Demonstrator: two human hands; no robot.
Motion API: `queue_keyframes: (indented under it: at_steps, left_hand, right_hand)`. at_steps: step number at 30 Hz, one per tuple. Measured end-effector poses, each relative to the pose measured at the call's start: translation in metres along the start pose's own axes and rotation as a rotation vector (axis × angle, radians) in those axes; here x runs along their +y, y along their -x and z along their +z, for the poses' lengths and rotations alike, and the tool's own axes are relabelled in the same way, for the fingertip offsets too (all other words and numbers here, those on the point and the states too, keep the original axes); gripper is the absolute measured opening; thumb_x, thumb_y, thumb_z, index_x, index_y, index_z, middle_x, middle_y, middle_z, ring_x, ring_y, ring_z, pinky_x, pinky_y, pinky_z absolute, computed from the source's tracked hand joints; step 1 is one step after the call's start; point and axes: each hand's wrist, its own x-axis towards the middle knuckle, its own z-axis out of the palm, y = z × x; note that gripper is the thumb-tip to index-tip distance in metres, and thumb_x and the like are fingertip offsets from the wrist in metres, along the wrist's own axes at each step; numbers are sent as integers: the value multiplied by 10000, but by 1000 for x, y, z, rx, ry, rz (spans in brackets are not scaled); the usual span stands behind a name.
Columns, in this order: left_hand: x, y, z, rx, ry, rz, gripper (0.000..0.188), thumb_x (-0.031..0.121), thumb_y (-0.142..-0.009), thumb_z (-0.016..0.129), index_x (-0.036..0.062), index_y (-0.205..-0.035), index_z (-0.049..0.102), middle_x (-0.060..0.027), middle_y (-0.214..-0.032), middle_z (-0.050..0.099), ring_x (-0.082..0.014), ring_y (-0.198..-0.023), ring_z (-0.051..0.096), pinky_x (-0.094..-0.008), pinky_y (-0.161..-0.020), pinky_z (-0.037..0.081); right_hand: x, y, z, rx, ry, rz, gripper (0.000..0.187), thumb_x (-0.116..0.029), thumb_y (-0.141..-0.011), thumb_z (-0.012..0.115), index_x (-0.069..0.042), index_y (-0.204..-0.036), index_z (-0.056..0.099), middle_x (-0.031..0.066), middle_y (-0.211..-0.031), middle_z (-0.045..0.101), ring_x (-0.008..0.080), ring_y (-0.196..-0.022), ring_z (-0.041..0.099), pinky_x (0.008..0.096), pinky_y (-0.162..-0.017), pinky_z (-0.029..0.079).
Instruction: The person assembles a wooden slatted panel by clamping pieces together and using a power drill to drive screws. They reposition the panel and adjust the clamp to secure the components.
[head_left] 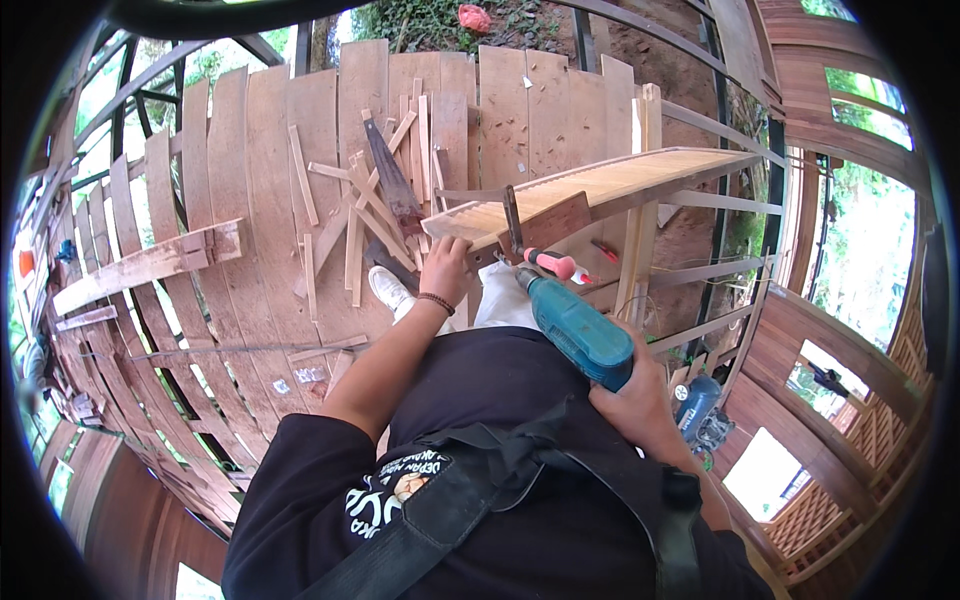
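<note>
My right hand (632, 388) is wrapped round the rear of a teal power drill (585, 332). The drill's front end points up and left toward the near end of a long slatted wooden panel (600, 185). My left hand (447, 270) grips that panel's near left corner, fingers curled over its edge. A metal bar clamp (513, 220) with a pink handle (550, 263) sits across the panel, beside a reddish-brown board (556, 222) along its near side. Whether the drill's tip touches wood cannot be made out.
Loose wooden strips (360, 215) and a handsaw (392, 175) lie on the plank floor (265, 200) left of the panel. A long board (150, 265) lies farther left. An upright post (640, 230) and rails stand at right, with a blue machine (698, 408) below them.
</note>
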Motion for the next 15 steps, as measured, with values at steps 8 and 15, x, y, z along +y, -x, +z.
queue_keyframes:
  at_steps: [8,15]
  left_hand:
    - [12,-7,-12,-182,-98,95,478,135,-788,725,70,-1240,586,-173,-1130,612,-372,-1125,599,-455,-962,513]
    - [40,-28,-8,-217,23,177,681,139,-813,715,45,-1436,455,-218,-1273,608,-414,-1179,605,-466,-1028,494]
  right_hand:
    - [45,51,-1,137,-19,30,793,-103,-745,740,-66,-1487,462,281,-1249,667,442,-1181,657,454,-1008,509]
    - [122,87,44,436,-80,232,784,-96,-776,724,-78,-1507,440,275,-1209,682,431,-1157,672,461,-968,524]
